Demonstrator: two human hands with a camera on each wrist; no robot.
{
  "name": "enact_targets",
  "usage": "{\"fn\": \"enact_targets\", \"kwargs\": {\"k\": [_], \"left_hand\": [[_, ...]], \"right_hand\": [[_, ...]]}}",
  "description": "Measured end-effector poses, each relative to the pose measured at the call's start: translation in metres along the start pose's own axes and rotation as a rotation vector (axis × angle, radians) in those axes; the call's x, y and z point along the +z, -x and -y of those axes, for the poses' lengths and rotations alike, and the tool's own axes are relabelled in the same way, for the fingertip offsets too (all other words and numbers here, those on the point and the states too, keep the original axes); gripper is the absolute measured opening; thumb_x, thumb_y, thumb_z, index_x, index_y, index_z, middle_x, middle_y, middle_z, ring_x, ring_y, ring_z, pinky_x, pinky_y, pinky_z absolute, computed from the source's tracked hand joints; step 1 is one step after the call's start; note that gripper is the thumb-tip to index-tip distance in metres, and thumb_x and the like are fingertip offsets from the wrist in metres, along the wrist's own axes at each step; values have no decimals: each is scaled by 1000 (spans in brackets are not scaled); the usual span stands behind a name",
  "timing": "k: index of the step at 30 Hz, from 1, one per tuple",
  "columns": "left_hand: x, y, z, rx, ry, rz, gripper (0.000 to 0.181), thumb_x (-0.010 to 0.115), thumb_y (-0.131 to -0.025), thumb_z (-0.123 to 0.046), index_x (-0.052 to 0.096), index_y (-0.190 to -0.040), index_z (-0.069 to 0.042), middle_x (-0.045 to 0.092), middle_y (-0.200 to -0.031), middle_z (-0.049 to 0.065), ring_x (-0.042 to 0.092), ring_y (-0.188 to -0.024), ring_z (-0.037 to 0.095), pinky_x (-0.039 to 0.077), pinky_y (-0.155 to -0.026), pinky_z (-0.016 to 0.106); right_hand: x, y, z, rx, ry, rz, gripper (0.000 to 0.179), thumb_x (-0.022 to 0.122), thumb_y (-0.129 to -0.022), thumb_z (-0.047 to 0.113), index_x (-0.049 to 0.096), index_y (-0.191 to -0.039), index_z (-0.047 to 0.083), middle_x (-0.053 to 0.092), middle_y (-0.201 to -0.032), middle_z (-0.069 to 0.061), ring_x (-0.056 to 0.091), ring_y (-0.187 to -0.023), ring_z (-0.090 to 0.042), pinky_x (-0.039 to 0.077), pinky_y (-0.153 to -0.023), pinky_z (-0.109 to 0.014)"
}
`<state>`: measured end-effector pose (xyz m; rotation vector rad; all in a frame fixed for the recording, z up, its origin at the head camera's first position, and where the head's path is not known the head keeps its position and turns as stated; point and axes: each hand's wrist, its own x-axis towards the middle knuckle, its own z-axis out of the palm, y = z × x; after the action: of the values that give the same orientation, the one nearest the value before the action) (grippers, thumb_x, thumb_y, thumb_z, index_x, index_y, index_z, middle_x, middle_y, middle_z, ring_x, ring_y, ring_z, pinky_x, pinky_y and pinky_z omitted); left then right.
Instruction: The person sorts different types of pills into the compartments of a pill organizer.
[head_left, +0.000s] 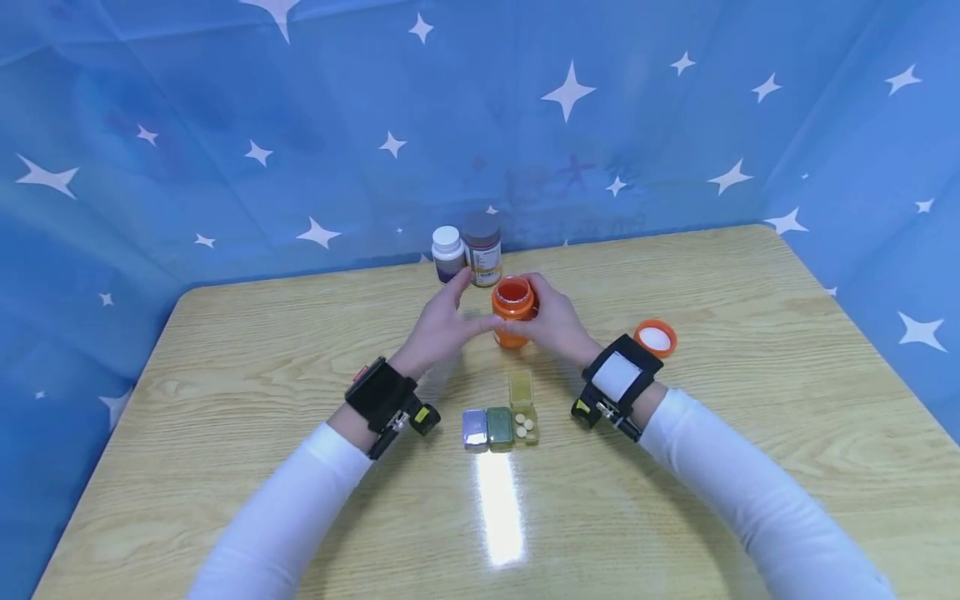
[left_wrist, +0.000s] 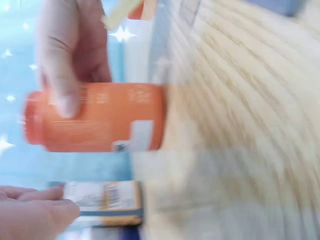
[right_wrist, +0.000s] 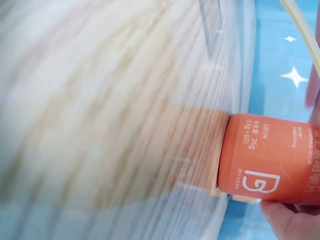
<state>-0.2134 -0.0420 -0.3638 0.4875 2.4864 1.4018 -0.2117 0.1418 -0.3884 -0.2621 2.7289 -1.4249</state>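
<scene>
An uncapped orange pill bottle (head_left: 513, 312) stands upright beyond the pill box, on or just above the table. My right hand (head_left: 558, 321) grips its side, thumb in front, as the left wrist view shows too. Close on the bottle's left, my left hand (head_left: 442, 325) has its fingers extended and thumb spread, holding nothing; whether the thumb tip touches the bottle I cannot tell. Nearer me lies a small pill box with purple (head_left: 475, 429), green (head_left: 500, 428) and yellow (head_left: 525, 427) compartments. The yellow lid (head_left: 521, 389) is flipped back, and several pale tablets (head_left: 524, 425) lie inside.
Behind my left hand stand a white-capped bottle (head_left: 448, 252) and a dark-capped brown bottle (head_left: 483, 254). An orange cap (head_left: 656, 339) with a white inside rests by my right wrist. A blue star-patterned cloth (head_left: 480, 125) hangs behind the wooden table (head_left: 247, 400).
</scene>
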Motion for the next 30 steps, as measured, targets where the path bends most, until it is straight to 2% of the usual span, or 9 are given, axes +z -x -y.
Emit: {"fn": "enact_targets", "kwargs": {"k": [5, 10, 14, 19, 26, 30], "left_hand": [[18, -28, 7, 23, 84, 60, 92, 72, -80, -28, 13, -149, -10, 23, -154, 7, 22, -142, 22, 23, -115, 42], [32, -39, 8, 67, 136, 67, 91, 73, -80, -22, 15, -148, -7, 28, -151, 10, 32, -137, 21, 28, -113, 39], [38, -43, 9, 85, 177, 47, 82, 73, -80, -18, 24, -145, -5, 38, -144, 10, 40, -131, 23, 33, -110, 39], [40, -45, 11, 114, 248, 32, 63, 73, -78, -13, 42, -132, -5, 51, -129, 12, 49, -118, 24, 39, -104, 39], [40, -45, 13, 120, 274, 38, 54, 72, -79, -13, 46, -127, -8, 54, -123, 10, 51, -114, 22, 41, -101, 38], [41, -46, 15, 108, 244, 32, 53, 72, -79, -13, 47, -125, -8, 55, -122, 10, 52, -113, 22, 42, -100, 39]], "right_hand": [[-1, 1, -1, -1, 26, -9, 57, 70, -82, 15, 40, -130, 7, 52, -129, -13, 51, -119, -27, 43, -102, -41], [-1, 1, -3, -14, 62, -17, 55, 68, -82, 10, 40, -130, 4, 51, -130, -17, 50, -121, -30, 41, -104, -42], [-1, 1, -4, -34, 66, -12, 56, 68, -81, 10, 40, -130, 1, 52, -128, -19, 52, -118, -32, 43, -101, -43], [0, 0, -5, -7, 58, 4, 57, 67, -81, 12, 40, -131, 2, 52, -128, -17, 52, -117, -31, 44, -100, -42], [-2, 0, -4, 37, 32, 35, 59, 68, -82, 11, 40, -132, 4, 51, -131, -15, 50, -120, -29, 42, -102, -42], [-14, 5, -3, 31, 53, 86, 60, 67, -81, 11, 38, -134, 2, 48, -134, -16, 47, -125, -30, 40, -104, -42]]}}
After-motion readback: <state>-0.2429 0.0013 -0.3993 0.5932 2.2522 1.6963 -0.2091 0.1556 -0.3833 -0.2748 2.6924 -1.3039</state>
